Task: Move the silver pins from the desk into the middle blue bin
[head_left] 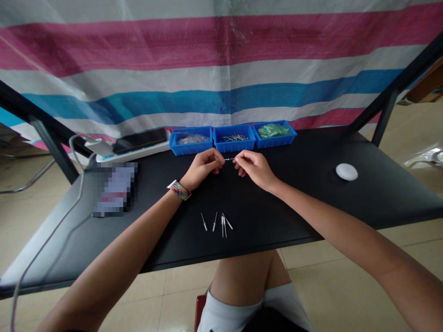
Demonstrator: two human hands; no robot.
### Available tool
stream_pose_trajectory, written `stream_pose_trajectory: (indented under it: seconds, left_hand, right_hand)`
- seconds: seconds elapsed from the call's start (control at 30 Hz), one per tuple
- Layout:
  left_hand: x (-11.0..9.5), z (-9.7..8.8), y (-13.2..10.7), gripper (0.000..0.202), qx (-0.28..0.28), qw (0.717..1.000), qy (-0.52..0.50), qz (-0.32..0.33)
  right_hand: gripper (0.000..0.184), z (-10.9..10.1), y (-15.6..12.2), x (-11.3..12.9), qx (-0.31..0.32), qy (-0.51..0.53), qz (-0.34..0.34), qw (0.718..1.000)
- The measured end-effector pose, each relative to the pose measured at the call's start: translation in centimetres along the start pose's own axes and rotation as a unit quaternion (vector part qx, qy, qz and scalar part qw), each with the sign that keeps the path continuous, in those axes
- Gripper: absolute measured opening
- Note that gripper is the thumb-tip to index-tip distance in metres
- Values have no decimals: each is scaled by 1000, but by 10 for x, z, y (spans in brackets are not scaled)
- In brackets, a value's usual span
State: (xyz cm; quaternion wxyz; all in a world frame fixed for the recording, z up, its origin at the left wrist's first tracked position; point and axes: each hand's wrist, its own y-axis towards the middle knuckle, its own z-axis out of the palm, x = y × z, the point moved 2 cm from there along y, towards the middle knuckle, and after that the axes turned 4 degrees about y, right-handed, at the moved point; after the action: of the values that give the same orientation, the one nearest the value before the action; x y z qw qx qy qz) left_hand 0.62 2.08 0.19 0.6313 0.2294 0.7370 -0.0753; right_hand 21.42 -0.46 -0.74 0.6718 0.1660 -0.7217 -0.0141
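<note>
Between my two hands a thin silver pop rivet (229, 159) is held level, just in front of the middle blue bin. My left hand (206, 167), with a woven band on its wrist, pinches one end. At the other end, the fingertips of my right hand (252, 167) are closed on it. Several loose pop rivets (224, 222) lie on the black table (270, 203) nearer to me, some of them crossing one another. More rivets fill the middle blue bin (234, 145).
The left blue bin (191, 147) holds clear plastic bits; the right blue bin (275, 139) holds green-and-white packets. A phone (141, 140) rests on a white power strip (133, 156). A blurred item (116, 189), a cable (76, 193) and a white mouse (346, 172) lie on the table.
</note>
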Motion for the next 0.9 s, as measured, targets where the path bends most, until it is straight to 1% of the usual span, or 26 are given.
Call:
stream_pose_trajectory:
  seconds: [0.17,0.43,0.67,0.9]
  left_hand:
    - [2,0,1,25,7,1000,-2,-27]
    - [-2,2,0,34,-5,999,10,-32]
    - [1,1,0,33,-23,1000,1,-12]
    - [3,1,0,30,-32,999,5,-4]
  right_hand:
    - [26,3,-3,4,-21,-36,-25,999]
    - [25,5,-4,5,-38,-66,-54,996]
    - [23,3,-1,2,-40,-46,-24,998]
    - [29,0,1,-5,-31,-25,-4,999]
